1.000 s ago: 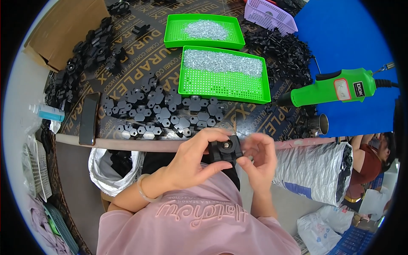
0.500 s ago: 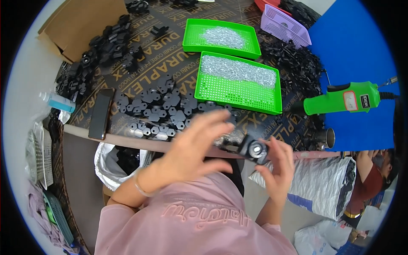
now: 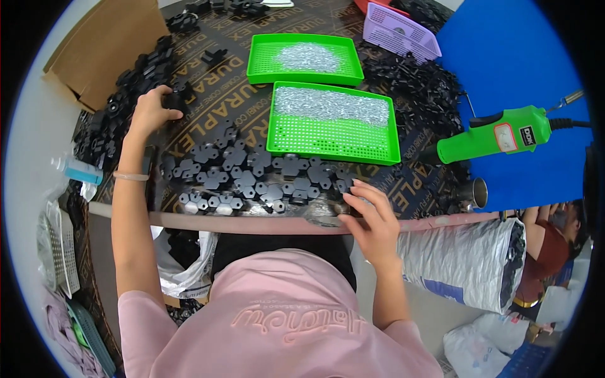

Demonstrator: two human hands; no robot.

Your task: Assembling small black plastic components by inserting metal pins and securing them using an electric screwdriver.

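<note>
My left hand [image 3: 151, 113] reaches to the left-hand heap of black plastic parts [image 3: 113, 112], its thumb and forefinger apart. Dark pieces lie right beside those fingertips, and I see none clearly gripped. Near the table's front edge, my right hand [image 3: 373, 222] is open, with curved fingers spread. Its fingertips are at the right end of a group of flat black pieces with lobes and holes [image 3: 244, 181], close to one such piece [image 3: 343, 181]. Beside its thumb, a shiny clear patch [image 3: 322, 214] lies at the table edge.
Two green trays [image 3: 396, 135] with small silver pieces stand mid-table. To the right hang a green electric screwdriver [image 3: 495, 137] and a metal cup [image 3: 479, 193] stands below it. A purple basket [image 3: 403, 33], a cardboard box [image 3: 94, 53] and more black parts surround them. Another person [image 3: 542, 252] sits right.
My left hand has swung from the middle to the far-left heap. The black part with a round silver centre has left my right hand, which has moved slightly left to the flat pieces.
</note>
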